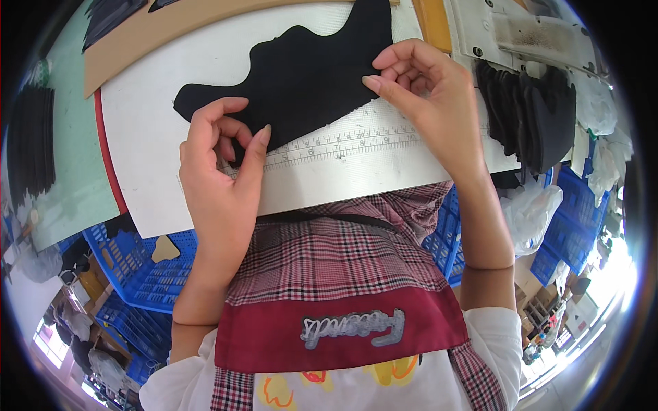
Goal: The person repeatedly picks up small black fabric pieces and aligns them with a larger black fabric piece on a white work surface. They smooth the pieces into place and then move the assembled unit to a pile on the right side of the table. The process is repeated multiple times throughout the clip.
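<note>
A flat black fabric piece (308,82) with a wavy far edge and a straighter near edge lies over the white tabletop (147,154). My left hand (223,151) is closed on its near left part, thumb and fingers curled around the edge. At the right end, my right hand (439,99) pinches the fabric between thumb and fingers. The straighter edge slants up to the right, above a printed ruler scale (343,147) on the tabletop. Part of the scale is covered by the fabric and my left hand.
Dark cut pieces (528,113) hang in a bunch at the right, beside a machine part (541,41). Another dark stack (31,144) lies on the green surface (72,164) at left. A brown board (157,34) borders the far side. Blue baskets (147,274) stand below table level.
</note>
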Demonstrator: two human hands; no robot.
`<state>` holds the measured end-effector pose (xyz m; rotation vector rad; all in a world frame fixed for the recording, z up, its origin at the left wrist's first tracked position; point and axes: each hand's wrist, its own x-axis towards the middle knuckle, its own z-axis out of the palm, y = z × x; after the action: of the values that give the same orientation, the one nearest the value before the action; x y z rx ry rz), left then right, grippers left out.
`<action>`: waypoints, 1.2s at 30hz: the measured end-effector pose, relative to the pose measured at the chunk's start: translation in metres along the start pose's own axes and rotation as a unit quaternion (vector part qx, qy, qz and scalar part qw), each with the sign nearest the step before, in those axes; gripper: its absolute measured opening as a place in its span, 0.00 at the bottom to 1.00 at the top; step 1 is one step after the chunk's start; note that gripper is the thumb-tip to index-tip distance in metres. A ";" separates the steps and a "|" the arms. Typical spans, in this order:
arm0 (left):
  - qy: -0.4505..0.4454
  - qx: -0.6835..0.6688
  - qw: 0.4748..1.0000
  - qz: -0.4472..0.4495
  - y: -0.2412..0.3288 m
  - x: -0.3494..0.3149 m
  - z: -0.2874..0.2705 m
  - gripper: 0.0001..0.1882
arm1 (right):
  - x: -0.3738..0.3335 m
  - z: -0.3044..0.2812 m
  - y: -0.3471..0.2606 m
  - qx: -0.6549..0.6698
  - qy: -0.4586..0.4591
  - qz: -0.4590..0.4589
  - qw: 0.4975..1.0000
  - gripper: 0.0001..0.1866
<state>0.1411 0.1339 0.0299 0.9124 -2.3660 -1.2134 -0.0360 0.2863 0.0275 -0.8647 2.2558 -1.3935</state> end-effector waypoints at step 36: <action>-0.171 0.279 0.904 0.274 -0.027 -0.026 -0.020 0.56 | -0.052 0.025 0.006 -0.400 0.040 -0.157 0.902 0.39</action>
<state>0.1815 0.1274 0.0199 0.1091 -3.0300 -0.5016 0.0161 0.3053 0.0097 -1.4860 2.8811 -0.5450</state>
